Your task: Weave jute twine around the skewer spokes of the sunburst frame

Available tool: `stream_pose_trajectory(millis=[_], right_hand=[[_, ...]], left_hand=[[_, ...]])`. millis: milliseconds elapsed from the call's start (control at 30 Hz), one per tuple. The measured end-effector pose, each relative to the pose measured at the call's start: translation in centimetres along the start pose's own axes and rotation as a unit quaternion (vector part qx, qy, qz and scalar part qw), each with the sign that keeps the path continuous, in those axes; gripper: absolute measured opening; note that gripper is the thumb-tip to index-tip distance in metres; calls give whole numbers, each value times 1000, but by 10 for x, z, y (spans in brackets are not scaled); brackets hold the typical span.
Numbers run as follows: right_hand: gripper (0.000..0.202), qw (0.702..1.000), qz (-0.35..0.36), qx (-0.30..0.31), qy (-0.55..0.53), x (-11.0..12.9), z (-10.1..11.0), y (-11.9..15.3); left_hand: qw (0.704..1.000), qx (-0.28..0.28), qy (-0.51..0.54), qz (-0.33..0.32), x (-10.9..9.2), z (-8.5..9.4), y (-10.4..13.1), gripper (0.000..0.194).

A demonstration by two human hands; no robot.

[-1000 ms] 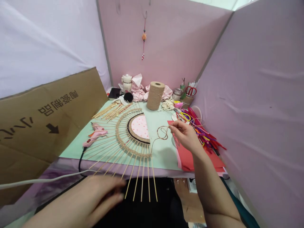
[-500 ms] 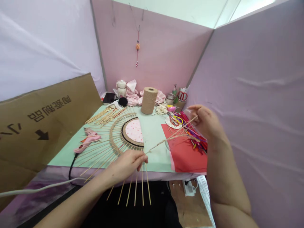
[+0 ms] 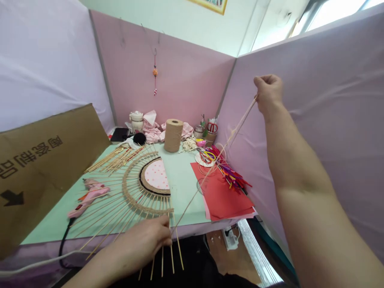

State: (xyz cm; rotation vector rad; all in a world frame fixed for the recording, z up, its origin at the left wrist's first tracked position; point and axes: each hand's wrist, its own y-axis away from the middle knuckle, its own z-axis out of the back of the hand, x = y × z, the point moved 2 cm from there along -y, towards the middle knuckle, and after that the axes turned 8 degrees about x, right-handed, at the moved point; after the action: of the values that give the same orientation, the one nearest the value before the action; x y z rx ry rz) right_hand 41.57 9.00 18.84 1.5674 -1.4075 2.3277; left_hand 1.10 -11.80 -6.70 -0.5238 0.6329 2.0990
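My left hand (image 3: pixel 153 237) is closed at the near edge of a half-round woven piece with thin wooden sticks (image 3: pixel 103 229) fanning out from it. Its centre is pink dotted fabric (image 3: pixel 156 176), ringed by black and tan cord. From the left fingers a tan twine (image 3: pixel 189 203) runs tight up to the right, partly doubled and loosely tangled midway. High at the right, my right hand (image 3: pixel 269 91) pinches the upper end of that twine. Whether the left fingers also grip a stick is hidden.
A twine spool (image 3: pixel 173 136) stands at the back. Left lie a pink glue gun (image 3: pixel 89 199), loose sticks (image 3: pixel 115 158) and a cardboard sheet (image 3: pixel 45 160). On the right are red paper (image 3: pixel 223 196), bright pipe cleaners (image 3: pixel 232 173) and red-handled scissors (image 3: pixel 212 127) in a holder.
My right hand has risen up and to the right, drawing the twine out longer and straighter. My left hand stays near the woven piece's lower edge. The view has shifted right.
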Motion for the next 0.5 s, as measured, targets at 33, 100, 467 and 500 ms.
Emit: stream_pose_trajectory(millis=[33, 100, 467, 500], right_hand=[[15, 999, 19, -22, 29, 0, 0, -10], [10, 993, 47, -55, 89, -1, 1, -25], [10, 998, 48, -43, 17, 15, 0, -18], [11, 998, 45, -32, -7, 20, -1, -13]], left_hand=[[1000, 10, -1, -1, 0, -3, 1, 27], [999, 34, 6, 10, 0, -11, 2, 21], [997, -17, -44, 55, -21, 26, 24, 42], [996, -44, -58, 52, -26, 39, 20, 46]])
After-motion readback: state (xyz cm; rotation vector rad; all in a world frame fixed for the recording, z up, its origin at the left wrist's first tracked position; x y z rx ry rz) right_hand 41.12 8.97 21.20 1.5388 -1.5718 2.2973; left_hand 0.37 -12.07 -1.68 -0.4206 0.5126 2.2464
